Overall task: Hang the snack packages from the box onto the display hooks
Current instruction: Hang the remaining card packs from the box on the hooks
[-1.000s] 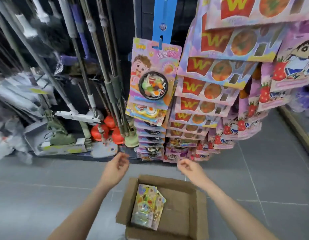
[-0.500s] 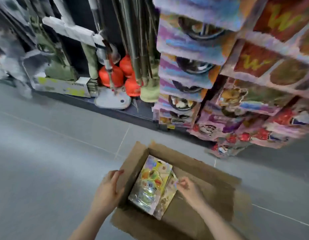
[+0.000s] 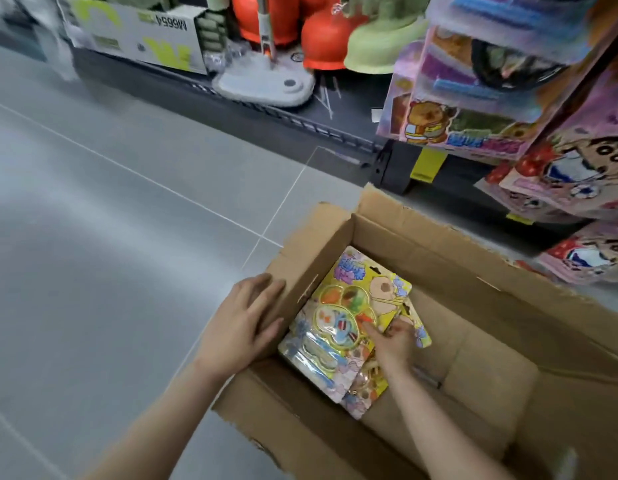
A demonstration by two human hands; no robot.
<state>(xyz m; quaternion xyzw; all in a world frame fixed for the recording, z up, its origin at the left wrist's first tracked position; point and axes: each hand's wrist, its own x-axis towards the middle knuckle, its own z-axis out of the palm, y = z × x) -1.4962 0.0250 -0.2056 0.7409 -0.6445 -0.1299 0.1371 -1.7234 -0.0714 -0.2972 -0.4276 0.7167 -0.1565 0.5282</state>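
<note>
The cardboard box (image 3: 473, 306) sat open on the grey tiled floor (image 3: 110, 220), and the snack packages (image 3: 338, 323) lay in its corner toward nine o'clock, stacked flat against the wall on that side. The top package, a yellow blister card, ran its long axis from about seven o'clock to one o'clock, with its printed header end at one o'clock. The right hand (image 3: 392, 341) was inside the box at the stack's three o'clock edge, fingers curled onto the card's margin in what looked like a pinch, though whether the thumb had got beneath could not be told. The left hand (image 3: 245, 323) lay outside, released and flat, fingers straight against the box flap at nine o'clock of the stack, seemingly steadying it. The right hand was plainly the nearer one, so the lift would likely fall to it, peeling the card up from that edge. The hung packages (image 3: 508, 109) on the display crowded in from one to three o'clock, well above the box; no bare hook showed. Beyond, at twelve o'clock, a dark low shelf (image 3: 266, 109) carried a mop head (image 3: 266, 84), orange plungers (image 3: 321, 36) and a white carton (image 3: 134, 36).
</note>
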